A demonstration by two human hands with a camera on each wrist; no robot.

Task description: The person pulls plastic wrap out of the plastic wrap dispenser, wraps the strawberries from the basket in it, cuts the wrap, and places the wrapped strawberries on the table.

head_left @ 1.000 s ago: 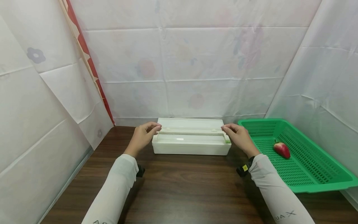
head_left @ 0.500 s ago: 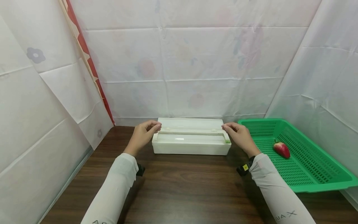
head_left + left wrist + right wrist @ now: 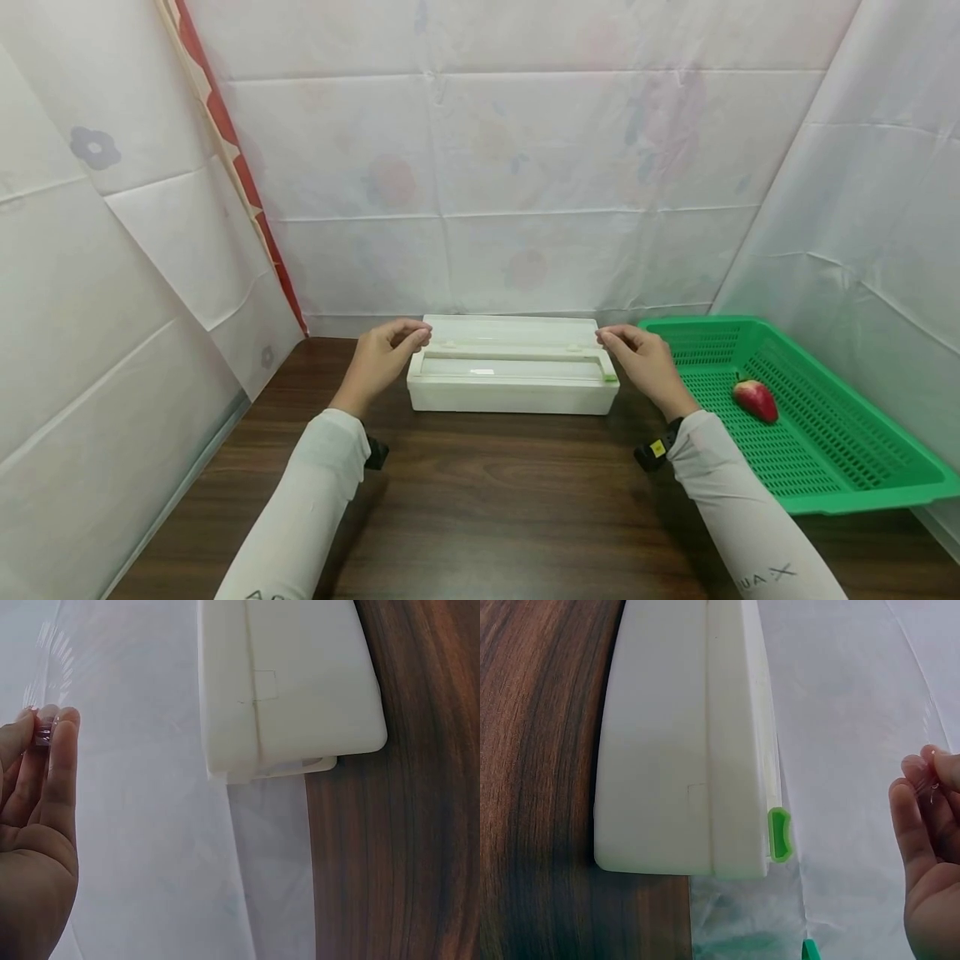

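Observation:
A white cling film dispenser (image 3: pixel 513 398) stands on the table with its lid (image 3: pixel 517 327) raised at the back. Over its left end, my left hand (image 3: pixel 380 358) pinches a corner of clear cling film (image 3: pixel 56 660) between thumb and fingers. The opposite corner is pinched by my right hand (image 3: pixel 645 362), above the dispenser's right end. Folds of film show at the fingertips in both wrist views, while in the head view the sheet is too transparent to make out. A green slide cutter (image 3: pixel 780 835) sits at the dispenser's right end.
To the right, a green plastic basket (image 3: pixel 870 504) holds one red fruit (image 3: pixel 755 402), partly yellowish. The dark wooden table (image 3: pixel 495 500) extends in front of the dispenser. White patterned sheets (image 3: pixel 480 167) hang behind it and along both sides.
Both hands keep their pinch on the film. My left hand has risen slightly and shifted a little left; my right hand has moved slightly up and right. The dispenser stays put.

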